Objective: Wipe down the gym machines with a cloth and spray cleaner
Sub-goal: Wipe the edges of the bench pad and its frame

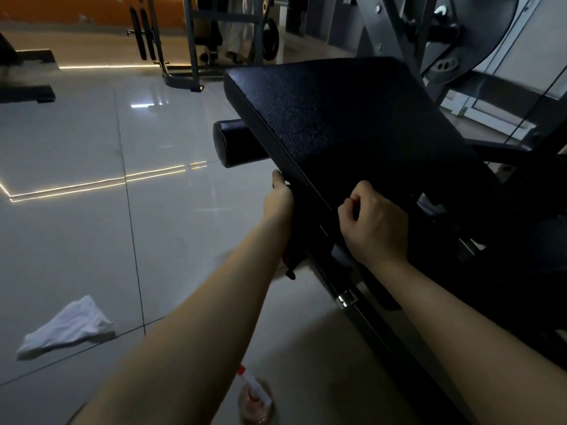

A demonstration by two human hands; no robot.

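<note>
- Cloth [66,328], white and crumpled, lies on the glossy tiled floor [76,154] at the lower left, well apart from both hands.
- Black roller cushion [233,142] sticks out from under the left side of the machine.
- Spray bottle [256,400] with a red-and-white head stands on the floor at the bottom edge, partly hidden by the left forearm, untouched.
- Left hand [279,199] grasps the left edge of the black pad [352,124]: the thumb lies along its side and the fingers are hidden beneath.
- Black pad is tilted, with its far end higher.
- Right hand [376,223] rests on the pad's near end with fingers curled; whether it holds anything cannot be told.
- Grey machine frame [395,29] rises behind the pad.
</note>
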